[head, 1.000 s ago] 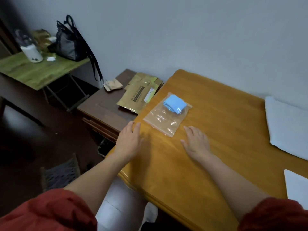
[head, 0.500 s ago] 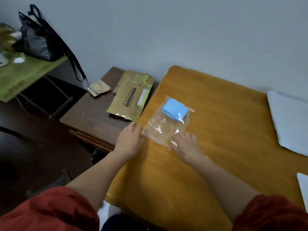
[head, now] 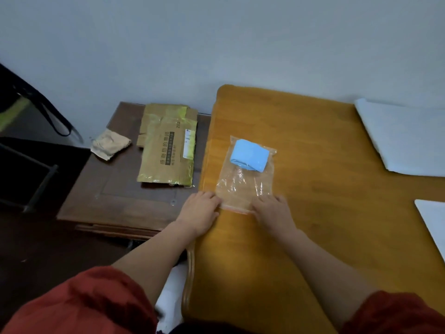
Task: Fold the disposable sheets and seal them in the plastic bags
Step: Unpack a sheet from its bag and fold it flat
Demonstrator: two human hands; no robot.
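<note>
A clear plastic bag [head: 243, 189] lies flat on the orange wooden table [head: 325, 213], its red-striped zip edge toward me. Inside it, at the far end, sits a folded blue disposable sheet [head: 249, 157]. My left hand [head: 198, 209] touches the bag's near left corner with its fingertips. My right hand [head: 273, 212] rests on the near right corner, its fingers pressing down on the zip edge. Neither hand lifts the bag.
A flattened cardboard box [head: 168, 150] and a crumpled brown scrap [head: 109, 144] lie on a dark low cabinet [head: 96, 194] left of the table. White sheets lie at the table's far right [head: 404, 141] and right edge [head: 433, 222]. A black bag strap [head: 55, 116] hangs at the left.
Both hands moved forward from the bare table onto the bag's near edge. The bag now lies squarer to me, and the view has swung to the right.
</note>
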